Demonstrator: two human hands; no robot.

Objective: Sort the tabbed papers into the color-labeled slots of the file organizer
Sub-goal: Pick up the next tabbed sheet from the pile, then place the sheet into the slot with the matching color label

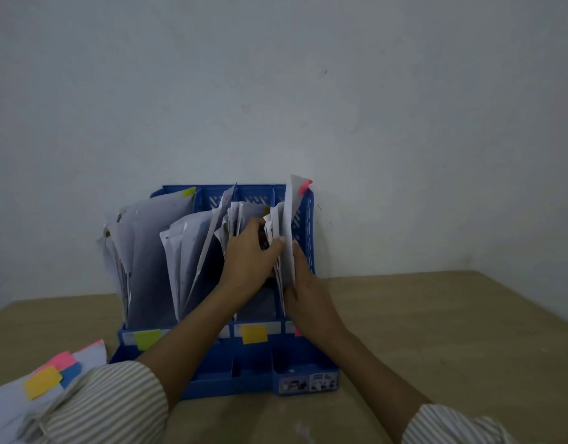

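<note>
I see a white sheet of paper with a pink tab (289, 225) standing upright in the far-right slot of the blue plastic file organizer (303, 219), its pink tab poking above the organizer's back wall. My right hand (303, 285) lies along the right face of that sheet, fingers straight and flat against the paper, pressing rather than gripping. My left hand (249, 254) reaches in from the other side, fingers curled round the bundle of white papers (271, 225) just left of the sheet, thumb touching the sheet's edge. The two hands sit close together with the paper between them.

Left of my left hand, two more slots hold leaning stacks of white papers (148, 251); the leftmost stack shows a yellow-green tab at its top. Along the organizer's front, below my forearms, I see a yellow-green sticky label (147, 338) under the left slot, an orange-yellow sticky label (254, 334) under the third slot, and a sliver of a pink label (298, 331) beside my right wrist. The label of the second slot is hidden by my left forearm.

Well to the left of my left elbow, a pile of white tabbed papers (13, 402) lies flat on the tan wooden counter (436, 331), showing orange-yellow, pink and blue tabs. Both sleeves are striped (116, 402). A pale wall (276, 91) stands behind the organizer.
</note>
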